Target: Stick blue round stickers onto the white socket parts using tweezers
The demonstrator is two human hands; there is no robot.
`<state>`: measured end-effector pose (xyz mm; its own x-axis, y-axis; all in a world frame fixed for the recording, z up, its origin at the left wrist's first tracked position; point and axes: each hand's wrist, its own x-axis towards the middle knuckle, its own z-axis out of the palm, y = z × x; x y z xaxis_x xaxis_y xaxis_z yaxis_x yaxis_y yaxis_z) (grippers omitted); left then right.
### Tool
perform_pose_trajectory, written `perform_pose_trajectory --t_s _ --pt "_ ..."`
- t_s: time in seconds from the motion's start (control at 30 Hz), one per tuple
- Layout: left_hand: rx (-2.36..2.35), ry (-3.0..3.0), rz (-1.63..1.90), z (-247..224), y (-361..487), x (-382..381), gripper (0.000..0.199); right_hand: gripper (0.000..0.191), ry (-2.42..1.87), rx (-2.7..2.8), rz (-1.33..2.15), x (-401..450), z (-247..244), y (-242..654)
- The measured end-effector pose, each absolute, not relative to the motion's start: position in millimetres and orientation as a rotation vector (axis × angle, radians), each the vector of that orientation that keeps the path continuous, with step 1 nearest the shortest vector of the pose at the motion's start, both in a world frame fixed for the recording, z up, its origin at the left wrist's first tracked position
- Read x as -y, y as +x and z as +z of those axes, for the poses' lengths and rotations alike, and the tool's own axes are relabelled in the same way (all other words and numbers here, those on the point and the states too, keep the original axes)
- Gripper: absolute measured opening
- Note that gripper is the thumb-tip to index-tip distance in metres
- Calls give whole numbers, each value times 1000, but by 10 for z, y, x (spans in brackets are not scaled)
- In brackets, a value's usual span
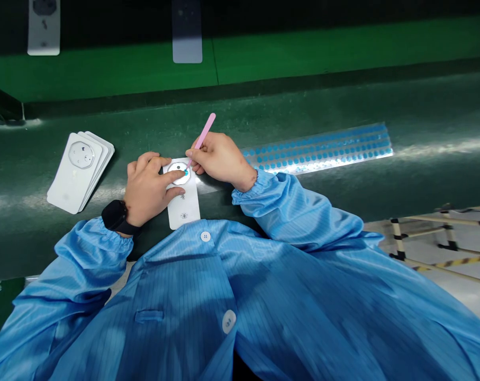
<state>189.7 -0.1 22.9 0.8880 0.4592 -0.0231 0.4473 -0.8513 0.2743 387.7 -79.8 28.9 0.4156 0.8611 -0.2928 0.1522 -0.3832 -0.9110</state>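
A white phone back cover [184, 206] with a round-cornered camera area lies on the bench in front of me. My left hand [150, 182] holds it down, its index fingertip on the camera area beside a small blue dot sticker [187, 172] and its thumb lower on the cover. Pinched in my right hand [219, 159] are slim pink tweezers [206, 129], slanting down to the blue dot; their tip is hard to make out. Right of that hand lies a clear sheet [323, 150] with rows of blue dots, partly hidden by my wrist.
Left of my hands, several similar white covers [75, 174] are fanned in a stack on the dark green bench [287, 111]. Beyond the bench edge, two more covers [44, 39] lie on a green surface [303, 58]. A tubular rack [442, 233] stands at the lower right.
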Motion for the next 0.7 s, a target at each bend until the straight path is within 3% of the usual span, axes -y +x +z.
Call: perform_pose_trajectory --t_s 0.4,0.7 --pt "-679 2787 6 279 1900 -12 28 21 -1794 909 1006 802 288 3891" --pt "-696 2812 -33 338 1925 18 33 29 -1634 647 1084 776 234 3911"
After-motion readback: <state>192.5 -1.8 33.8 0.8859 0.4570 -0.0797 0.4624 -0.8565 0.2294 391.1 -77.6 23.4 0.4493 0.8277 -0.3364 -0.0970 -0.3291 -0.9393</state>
